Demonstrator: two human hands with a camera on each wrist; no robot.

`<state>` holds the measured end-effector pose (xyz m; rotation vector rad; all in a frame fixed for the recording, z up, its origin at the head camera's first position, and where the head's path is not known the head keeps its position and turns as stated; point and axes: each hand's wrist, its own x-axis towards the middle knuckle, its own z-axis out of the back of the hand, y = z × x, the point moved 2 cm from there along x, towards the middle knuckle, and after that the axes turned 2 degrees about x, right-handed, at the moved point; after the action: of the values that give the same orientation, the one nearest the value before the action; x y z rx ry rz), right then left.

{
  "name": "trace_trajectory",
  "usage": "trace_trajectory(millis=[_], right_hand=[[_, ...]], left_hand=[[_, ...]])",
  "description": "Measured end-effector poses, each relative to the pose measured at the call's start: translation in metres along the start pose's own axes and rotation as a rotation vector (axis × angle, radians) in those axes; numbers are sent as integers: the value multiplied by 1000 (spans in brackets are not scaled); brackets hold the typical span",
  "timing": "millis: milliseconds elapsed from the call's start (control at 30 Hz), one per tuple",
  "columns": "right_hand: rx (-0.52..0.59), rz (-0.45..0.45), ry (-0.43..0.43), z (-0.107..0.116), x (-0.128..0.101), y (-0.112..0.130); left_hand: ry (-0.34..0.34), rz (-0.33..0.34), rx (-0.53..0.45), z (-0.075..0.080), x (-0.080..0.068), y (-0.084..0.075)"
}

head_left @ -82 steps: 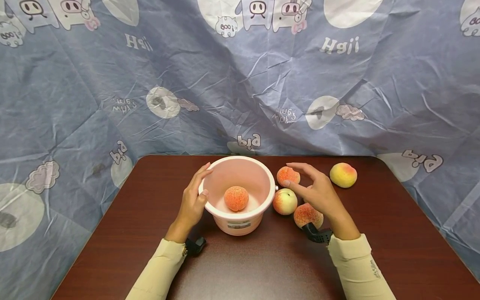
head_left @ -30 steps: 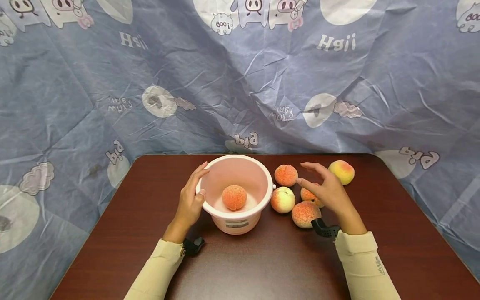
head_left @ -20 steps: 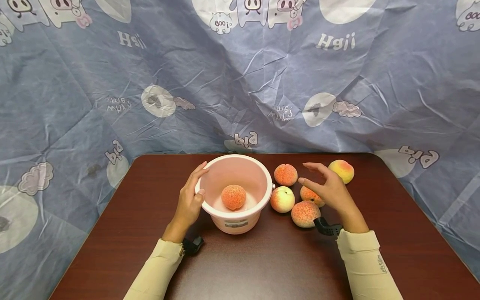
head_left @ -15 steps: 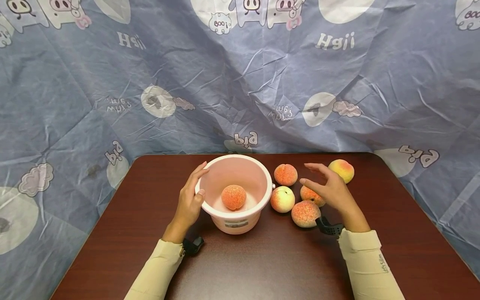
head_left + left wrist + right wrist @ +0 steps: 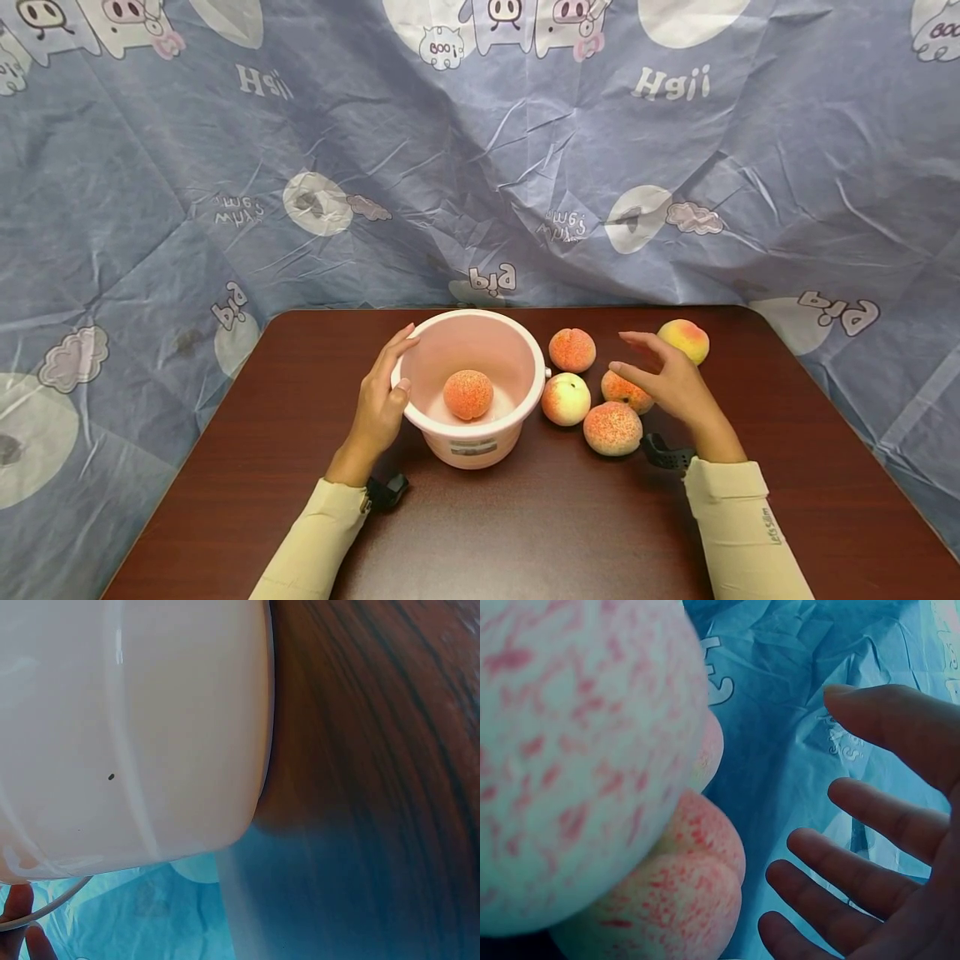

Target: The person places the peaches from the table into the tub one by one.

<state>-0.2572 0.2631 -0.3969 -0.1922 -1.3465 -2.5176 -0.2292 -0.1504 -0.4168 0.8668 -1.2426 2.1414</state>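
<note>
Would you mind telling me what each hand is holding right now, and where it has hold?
The left hand grips the pink plastic bucket by its near-left rim. The right hand holds nothing, fingers spread beside the peaches.

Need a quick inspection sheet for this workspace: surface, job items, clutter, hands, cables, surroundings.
Surface: dark brown table, rounded far corners.
Job's things: pink bucket with one peach inside; five loose peaches on the table to its right.
Clutter: nothing seen.
Hands: left hand grips the bucket's left rim; right hand open among the loose peaches, holding nothing.
Cables: nothing seen; black wrist straps only.
Surroundings: crumpled blue cloth with cartoon pig prints behind and around the table.
</note>
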Motion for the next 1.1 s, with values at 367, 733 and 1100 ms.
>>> trace_trajectory(millis=[367, 733, 1100], right_hand=[[-1, -14, -5, 3, 0, -11], [5, -2, 41, 5, -3, -16], [2, -10, 81, 5, -4, -23]], left_hand=[[-6, -13, -22, 0, 0, 1], [-12, -21, -28, 4, 6, -21], [-10, -25, -29, -1, -1, 4]])
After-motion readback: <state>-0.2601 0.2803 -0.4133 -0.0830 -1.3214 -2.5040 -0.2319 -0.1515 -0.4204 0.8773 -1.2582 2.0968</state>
